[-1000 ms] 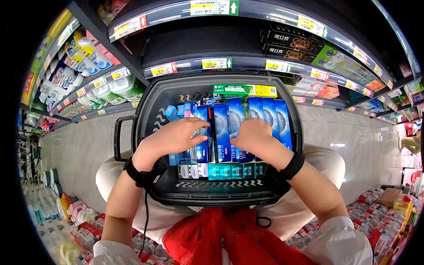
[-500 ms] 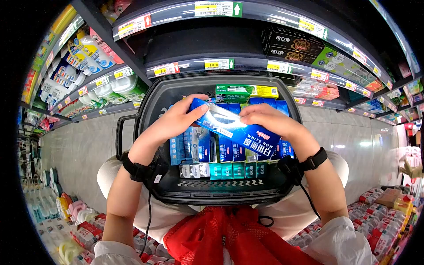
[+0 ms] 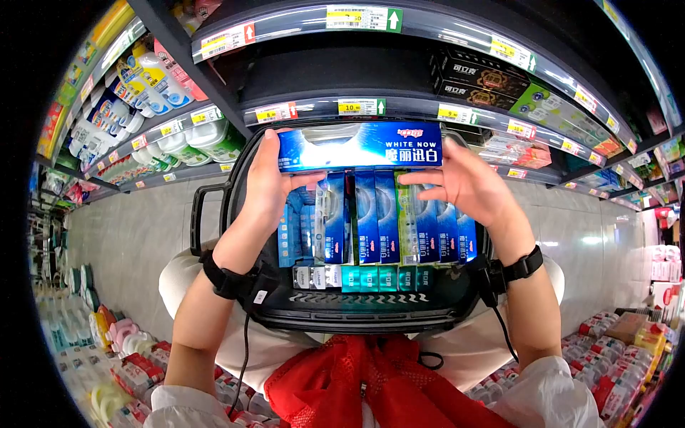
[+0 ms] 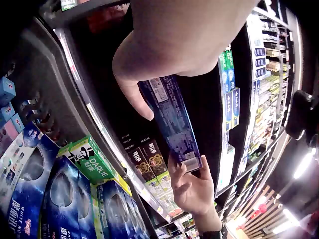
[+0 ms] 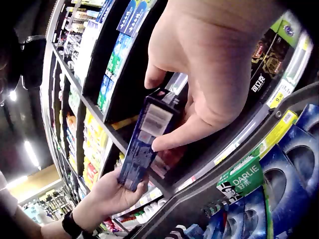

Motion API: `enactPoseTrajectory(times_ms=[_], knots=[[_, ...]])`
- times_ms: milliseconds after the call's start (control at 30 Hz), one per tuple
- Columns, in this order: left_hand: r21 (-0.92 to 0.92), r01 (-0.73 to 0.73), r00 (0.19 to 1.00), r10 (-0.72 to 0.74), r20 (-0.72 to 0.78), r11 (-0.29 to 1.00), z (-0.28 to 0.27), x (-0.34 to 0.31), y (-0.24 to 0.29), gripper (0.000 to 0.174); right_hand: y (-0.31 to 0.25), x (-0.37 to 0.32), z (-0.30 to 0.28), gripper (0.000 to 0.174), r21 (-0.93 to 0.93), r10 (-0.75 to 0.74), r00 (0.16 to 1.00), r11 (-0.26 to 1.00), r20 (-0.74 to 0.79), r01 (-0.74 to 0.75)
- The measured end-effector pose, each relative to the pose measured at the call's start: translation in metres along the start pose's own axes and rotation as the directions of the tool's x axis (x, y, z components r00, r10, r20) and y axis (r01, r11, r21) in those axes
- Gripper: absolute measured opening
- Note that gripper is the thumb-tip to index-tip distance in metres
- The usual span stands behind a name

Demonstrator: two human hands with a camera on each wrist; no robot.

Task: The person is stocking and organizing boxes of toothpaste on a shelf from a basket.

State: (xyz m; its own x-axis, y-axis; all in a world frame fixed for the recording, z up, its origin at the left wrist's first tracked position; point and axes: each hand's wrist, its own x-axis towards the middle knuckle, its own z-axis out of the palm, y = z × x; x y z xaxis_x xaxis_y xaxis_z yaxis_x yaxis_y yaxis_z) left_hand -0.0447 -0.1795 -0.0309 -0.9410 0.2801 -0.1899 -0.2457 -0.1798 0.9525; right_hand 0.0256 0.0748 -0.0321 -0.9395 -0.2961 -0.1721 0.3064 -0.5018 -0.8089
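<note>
Both hands hold a blue White Now toothpaste box (image 3: 410,146) level above the far side of a black basket (image 3: 357,322). My left hand (image 3: 265,185) grips its left end, thumb up along the side. At the other end, my right hand (image 3: 477,187) pinches the box, and the right wrist view shows thumb and fingers on either side of the box end (image 5: 149,129). Below, more blue toothpaste boxes (image 3: 365,221) stand in a row inside the basket. A green Darlie box (image 4: 94,167) lies behind them in the left wrist view.
Small teal boxes (image 3: 367,278) line the basket's near side. A shelf edge with price labels (image 3: 360,107) runs just beyond the basket. Dark toothpaste cartons (image 3: 467,75) sit on that shelf at right, and white bottles (image 3: 146,78) fill the left shelves.
A White Now toothpaste box has come up out of the basket row between both hands. It has turned from a slant to level and moved away toward the shelf.
</note>
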Motion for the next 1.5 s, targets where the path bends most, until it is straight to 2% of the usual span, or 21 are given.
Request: enactPoseTrajectory(times_ms=[100, 133, 300, 367, 433, 500, 633, 700, 767, 900, 967, 1000, 1033, 1067, 1100, 1167, 1200, 1267, 1300, 1367, 1500], knots=[[0.044, -0.039, 0.999, 0.039, 0.003, 0.998, 0.001, -0.002, -0.005, 0.042, 0.002, -0.001, 0.004, 0.042, -0.048, -0.005, 0.999, 0.999, -0.051, 0.003], [0.126, -0.057, 0.998, 0.057, 0.003, 0.990, 0.003, -0.003, -0.005, 0.050, 0.002, -0.001, 0.002, 0.042, -0.038, -0.002, 0.999, 0.999, -0.037, 0.001], [0.208, -0.150, 0.988, 0.138, 0.069, 0.967, -0.008, -0.002, -0.002, 0.051, 0.003, -0.002, -0.002, 0.045, -0.103, -0.030, 0.999, 0.994, 0.030, 0.033], [0.248, -0.243, 0.961, 0.197, 0.196, 0.938, -0.014, -0.003, -0.002, 0.054, 0.004, -0.002, -0.004, 0.046, -0.116, -0.035, 0.999, 0.992, 0.034, 0.038], [0.275, -0.262, 0.953, 0.203, 0.226, 0.925, -0.015, -0.007, 0.000, 0.058, 0.006, -0.002, -0.008, 0.047, -0.089, -0.044, 0.997, 0.995, 0.062, 0.050], [0.361, -0.371, 0.912, 0.263, 0.316, 0.855, -0.016, -0.010, 0.002, 0.063, 0.006, -0.003, -0.011, 0.048, -0.069, -0.046, 0.997, 0.996, 0.057, 0.050], [0.338, -0.435, 0.875, 0.303, 0.379, 0.835, -0.018, -0.015, 0.006, 0.049, 0.007, -0.003, -0.023, 0.050, -0.053, -0.059, 0.994, 0.997, 0.092, 0.064], [0.474, -0.485, 0.858, 0.297, 0.418, 0.735, -0.019, -0.016, 0.008, 0.050, 0.006, -0.003, -0.025, 0.052, -0.053, -0.062, 0.993, 0.996, 0.099, 0.067], [0.548, -0.472, 0.874, 0.284, 0.394, 0.691, -0.017, -0.020, 0.012, 0.053, 0.005, -0.005, -0.025, 0.055, -0.086, -0.056, 0.994, 0.994, 0.093, 0.064], [0.599, -0.500, 0.864, 0.323, 0.385, 0.625, -0.016, -0.020, 0.015, 0.039, 0.006, -0.005, -0.022, 0.057, -0.040, -0.041, 0.989, 0.998, 0.139, 0.047], [0.601, -0.510, 0.860, 0.349, 0.372, 0.616, -0.020, -0.015, 0.015, 0.033, 0.007, -0.003, -0.020, 0.061, -0.072, 0.004, 0.963, 0.997, 0.268, 0.016], [0.574, -0.536, 0.844, 0.382, 0.377, 0.619, -0.023, -0.013, 0.015, 0.032, 0.006, -0.005, -0.013, 0.065, -0.096, 0.024, 0.965, 0.995, 0.263, 0.002], [0.547, -0.563, 0.827, 0.414, 0.381, 0.620, -0.024, -0.011, 0.014, 0.034, 0.008, -0.004, -0.012, 0.070, -0.090, 0.067, 0.962, 0.995, 0.265, -0.045], [0.546, -0.549, 0.836, 0.430, 0.342, 0.633, -0.023, -0.009, 0.012, 0.049, 0.009, -0.002, -0.012, 0.072, -0.106, 0.097, 0.945, 0.992, 0.311, -0.067], [0.547, -0.549, 0.836, 0.430, 0.342, 0.632, -0.024, -0.008, 0.011, 0.049, 0.010, 0.000, -0.011, 0.073, -0.122, 0.127, 0.926, 0.988, 0.356, -0.089], [0.496, -0.495, 0.867, 0.367, 0.338, 0.714, -0.028, -0.006, 0.012, 0.057, 0.010, -0.001, -0.005, 0.071, -0.161, 0.170, 0.909, 0.980, 0.381, -0.116], [0.517, -0.494, 0.869, 0.373, 0.326, 0.699, -0.024, -0.008, 0.014, 0.062, 0.011, 0.001, -0.007, 0.073, -0.238, 0.197, 0.898, 0.965, 0.392, -0.108], [0.514, -0.490, 0.871, 0.362, 0.333, 0.704, -0.024, -0.009, 0.014, 0.062, 0.013, 0.004, -0.010, 0.079, -0.407, 0.274, 0.867, 0.909, 0.416, -0.091], [0.511, -0.484, 0.873, 0.350, 0.340, 0.710, -0.024, -0.009, 0.013, 0.062, 0.011, 0.005, -0.010, 0.079, -0.406, 0.273, 0.867, 0.909, 0.416, -0.091], [0.516, -0.488, 0.871, 0.347, 0.348, 0.704, -0.024, -0.009, 0.012, 0.063, 0.009, 0.005, -0.009, 0.079, -0.547, 0.265, 0.854, 0.837, 0.448, 0.027], [0.523, -0.478, 0.875, 0.328, 0.357, 0.706, -0.022, -0.010, 0.012, 0.063, 0.008, 0.001, -0.014, 0.079, -0.504, 0.314, 0.866, 0.860, 0.389, -0.085]])
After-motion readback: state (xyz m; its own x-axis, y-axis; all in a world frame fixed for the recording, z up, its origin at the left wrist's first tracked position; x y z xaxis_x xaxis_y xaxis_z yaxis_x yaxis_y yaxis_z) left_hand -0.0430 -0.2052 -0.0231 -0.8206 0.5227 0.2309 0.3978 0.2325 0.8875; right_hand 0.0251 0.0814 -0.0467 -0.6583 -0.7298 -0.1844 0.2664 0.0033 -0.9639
